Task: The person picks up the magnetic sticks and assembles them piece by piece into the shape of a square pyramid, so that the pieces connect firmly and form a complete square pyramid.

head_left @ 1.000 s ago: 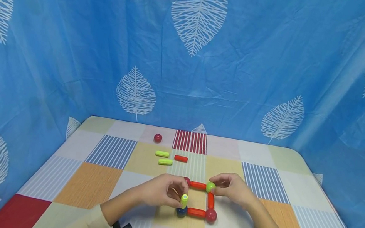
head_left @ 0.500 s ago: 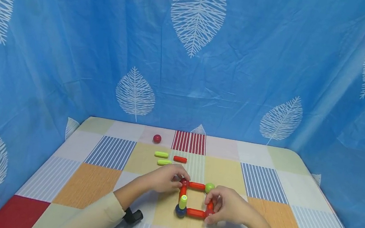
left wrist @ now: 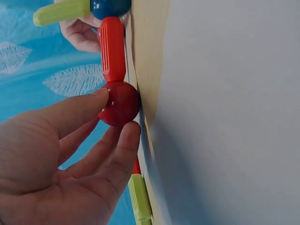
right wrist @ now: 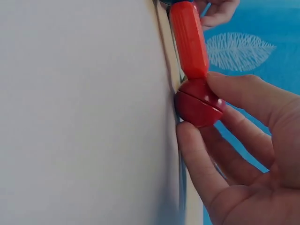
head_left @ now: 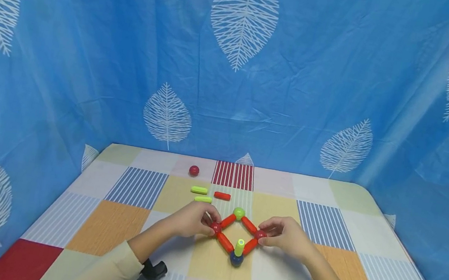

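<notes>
A diamond of red rods [head_left: 225, 242] joined by balls lies on the table. Its far corner is a green ball [head_left: 239, 213]; its near corner is a dark blue ball [head_left: 236, 259] with a yellow-green rod [head_left: 239, 246] standing upright on it. My left hand [head_left: 193, 219] pinches the red ball [left wrist: 122, 104] at the left corner between thumb and fingers. At the right corner, the thumb and fingers of my right hand [head_left: 290, 238] hold another red ball [right wrist: 199, 103], which shows a seam around it in the right wrist view.
Beyond the diamond lie two loose yellow-green rods [head_left: 199, 190] and a red rod [head_left: 222, 196]. Farther back sits a loose red ball [head_left: 194, 170]. A patchwork cloth [head_left: 108, 229] covers the table, and a blue leaf-print curtain [head_left: 275, 118] surrounds its back and sides.
The frame of rods has turned from a square into a diamond, its green ball now farthest away. My left hand shifted from the yellow-green rod to the red ball; my right left the green ball for the other red ball.
</notes>
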`<state>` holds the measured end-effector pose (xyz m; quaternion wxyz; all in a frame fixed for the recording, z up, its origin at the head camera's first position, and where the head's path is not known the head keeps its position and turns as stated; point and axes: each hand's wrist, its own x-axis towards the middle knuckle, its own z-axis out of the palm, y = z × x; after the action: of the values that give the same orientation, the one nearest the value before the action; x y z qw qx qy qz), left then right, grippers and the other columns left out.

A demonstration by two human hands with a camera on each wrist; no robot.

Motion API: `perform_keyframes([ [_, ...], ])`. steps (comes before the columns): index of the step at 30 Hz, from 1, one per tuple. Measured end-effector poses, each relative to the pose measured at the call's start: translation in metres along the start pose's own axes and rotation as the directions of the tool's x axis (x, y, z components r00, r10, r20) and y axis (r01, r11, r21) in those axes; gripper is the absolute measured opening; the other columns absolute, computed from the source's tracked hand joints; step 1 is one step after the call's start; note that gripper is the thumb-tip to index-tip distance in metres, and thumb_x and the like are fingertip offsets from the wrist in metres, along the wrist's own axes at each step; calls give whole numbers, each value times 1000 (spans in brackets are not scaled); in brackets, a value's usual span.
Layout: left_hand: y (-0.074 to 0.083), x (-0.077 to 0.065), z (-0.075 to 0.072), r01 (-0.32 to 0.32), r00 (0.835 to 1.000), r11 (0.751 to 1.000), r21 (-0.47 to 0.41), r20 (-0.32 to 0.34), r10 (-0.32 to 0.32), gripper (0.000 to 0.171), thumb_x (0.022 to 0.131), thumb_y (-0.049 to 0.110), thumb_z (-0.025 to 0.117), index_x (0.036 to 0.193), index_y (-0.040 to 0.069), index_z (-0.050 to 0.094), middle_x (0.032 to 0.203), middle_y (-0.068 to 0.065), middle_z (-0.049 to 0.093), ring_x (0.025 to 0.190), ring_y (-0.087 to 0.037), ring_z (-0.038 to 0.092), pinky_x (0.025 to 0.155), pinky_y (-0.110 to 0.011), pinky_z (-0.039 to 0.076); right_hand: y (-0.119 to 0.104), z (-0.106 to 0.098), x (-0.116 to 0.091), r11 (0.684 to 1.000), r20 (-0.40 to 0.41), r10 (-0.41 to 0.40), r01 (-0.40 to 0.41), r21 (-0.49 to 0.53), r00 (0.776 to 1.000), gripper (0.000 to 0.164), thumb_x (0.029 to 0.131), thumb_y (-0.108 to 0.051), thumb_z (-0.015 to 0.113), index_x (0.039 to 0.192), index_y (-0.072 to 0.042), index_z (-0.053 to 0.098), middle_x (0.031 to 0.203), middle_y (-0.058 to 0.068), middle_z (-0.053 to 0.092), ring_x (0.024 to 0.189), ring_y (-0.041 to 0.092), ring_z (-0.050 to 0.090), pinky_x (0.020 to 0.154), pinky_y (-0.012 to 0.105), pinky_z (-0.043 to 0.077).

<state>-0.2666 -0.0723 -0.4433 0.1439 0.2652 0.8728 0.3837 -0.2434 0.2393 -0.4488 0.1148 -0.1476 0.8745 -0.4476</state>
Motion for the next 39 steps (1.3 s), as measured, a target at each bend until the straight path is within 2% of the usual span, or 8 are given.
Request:
perform_keyframes([
  [6,-3,2,-1,5,1000,1000,6,0,-5,20,87,8,81,103,17,74,99,5,71,89,-10,67,85,-30,59,4,0,3,998,13,17,-17,53,1000,35,79,-7,86,112,-3,75,105,10,77,96,20,70,79,22,58],
  [12,-2,2,-2,20,1000,1000,-6,-6,-20,19,88,7,80,104,17,75,97,5,72,90,-12,67,84,-31,59,2,1,2,998,11,37,-37,54,999,35,79,-7,86,112,-5,76,105,9,76,94,20,69,78,26,58],
  [20,-6,4,-7,-12,1000,1000,4,2,12,20,88,8,80,106,13,74,102,1,73,93,-14,69,88,-35,59,2,1,3,997,14,50,-51,54,999,35,79,-8,87,112,-6,76,106,9,76,93,18,68,79,27,58],
  [22,-8,7,-11,-13,1000,1000,20,-24,13,21,89,10,79,109,11,74,103,-1,73,94,-14,69,89,-36,59,2,1,3,997,14,51,-52,54,999,35,79,-8,87,112,-6,76,106,9,76,93,18,68,79,27,59],
  [25,-10,10,-20,-1,995,999,35,-98,4,20,91,10,76,111,7,73,101,-2,73,93,-15,67,88,-37,59,2,1,3,997,16,47,-48,56,999,35,79,-7,86,112,-5,76,106,9,76,94,19,68,78,27,59],
  [31,-20,19,-33,7,972,996,87,-234,13,18,91,7,76,109,6,74,100,-4,72,93,-16,65,88,-36,59,1,0,3,996,21,52,-54,70,998,35,79,-6,86,113,-4,75,106,10,76,94,20,69,79,26,59],
  [35,-26,24,-35,13,963,994,105,-267,16,19,89,6,77,108,5,75,103,-6,72,95,-20,66,89,-38,59,1,-1,4,995,30,55,-57,80,998,36,79,-6,86,113,-3,74,106,11,76,94,20,69,79,25,59],
  [39,-31,27,-34,45,962,988,146,-273,-4,21,88,7,79,109,4,75,102,-6,71,95,-20,66,91,-39,58,1,-1,4,994,35,58,-61,85,998,37,79,-6,86,114,-2,74,107,11,76,95,20,69,80,26,59],
])
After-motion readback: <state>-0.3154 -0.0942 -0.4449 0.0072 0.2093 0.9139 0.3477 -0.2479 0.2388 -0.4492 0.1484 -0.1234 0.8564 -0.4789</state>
